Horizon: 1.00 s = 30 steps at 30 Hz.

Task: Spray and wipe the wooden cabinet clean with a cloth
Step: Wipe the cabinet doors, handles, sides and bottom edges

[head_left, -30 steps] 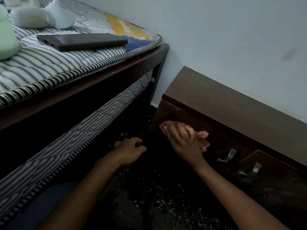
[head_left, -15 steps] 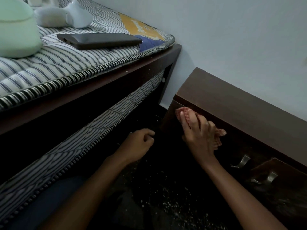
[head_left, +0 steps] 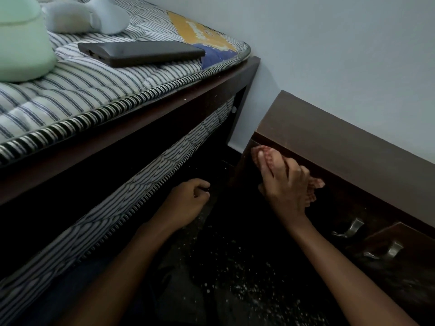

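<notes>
Right hand (head_left: 284, 184): fingers straight and pressed together, laid flat upon a pinkish-red cloth (head_left: 264, 153). The hand holds the cloth against the front face of the wooden cabinet (head_left: 341, 147), at that face's upper left corner, just beneath the overhanging edge of the cabinet top. Cloth shows beyond the fingertips, and a bunched end protrudes from under the palm on the side toward the handles.

Left hand (head_left: 188, 201): fingers curled inward, low over the floor (head_left: 235, 290), between the bed frame and the cabinet's left edge, and apart from the cabinet. Whether it holds anything cannot be told in the shadow.

Cabinet: dark brown, standing on the floor with its back against the pale wall (head_left: 329, 43), near the corner of the bed. Two metal handles (head_left: 353, 228) are fitted on the front, to the right of the working hand.

Floor: dark, with pale specks.

Bed: a striped mattress (head_left: 94, 90) on a dark wooden frame. On the mattress near its edge lies a flat dark device (head_left: 141, 52). Behind it are a pale green object (head_left: 21, 43) and a white object (head_left: 87, 15), both cut off by the frame edge.
</notes>
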Tool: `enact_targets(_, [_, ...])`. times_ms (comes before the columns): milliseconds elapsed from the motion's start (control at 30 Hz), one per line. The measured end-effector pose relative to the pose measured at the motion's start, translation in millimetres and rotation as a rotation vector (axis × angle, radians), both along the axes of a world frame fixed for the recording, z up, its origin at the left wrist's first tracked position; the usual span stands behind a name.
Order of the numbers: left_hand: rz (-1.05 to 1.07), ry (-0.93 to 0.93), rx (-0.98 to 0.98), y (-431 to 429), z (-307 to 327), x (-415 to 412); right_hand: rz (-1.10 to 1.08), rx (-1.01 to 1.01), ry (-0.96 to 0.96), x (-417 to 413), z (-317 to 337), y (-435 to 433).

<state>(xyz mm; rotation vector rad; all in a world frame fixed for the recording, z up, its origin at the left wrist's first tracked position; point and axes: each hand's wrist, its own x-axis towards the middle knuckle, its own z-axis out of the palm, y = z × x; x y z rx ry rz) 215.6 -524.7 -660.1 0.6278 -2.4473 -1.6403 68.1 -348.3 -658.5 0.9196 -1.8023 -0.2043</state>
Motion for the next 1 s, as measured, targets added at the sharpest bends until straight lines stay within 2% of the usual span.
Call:
enact_targets(167, [-0.002,-0.019,0.017,-2,-1,1,0.021,0.085,-0.045,7,-7,-41])
enact_targets(367, [-0.017,-0.024,0.012,-2,-1,1,0.120,0.311,-0.048,-2,-46,2])
enact_targets(567, [-0.021,-0.027,0.010,-3,-4,1,0.060,0.119,-0.078,-3,-23,13])
enact_targets(667, [0.001,-0.009,-0.013,-5,-5,-1,0.065,0.108,-0.080,0,-13,-10])
enact_targets(800, [0.017,0.000,-0.038,-6,-8,0,0.186,0.302,-0.104,1,-43,-26])
enact_targets(900, [0.013,-0.006,-0.049,-6,-8,0,0.227,0.486,-0.123,-4,-81,-2])
enact_targets(1000, [-0.011,-0.011,-0.050,-5,-9,-1,0.243,0.529,-0.138,-9,-96,35])
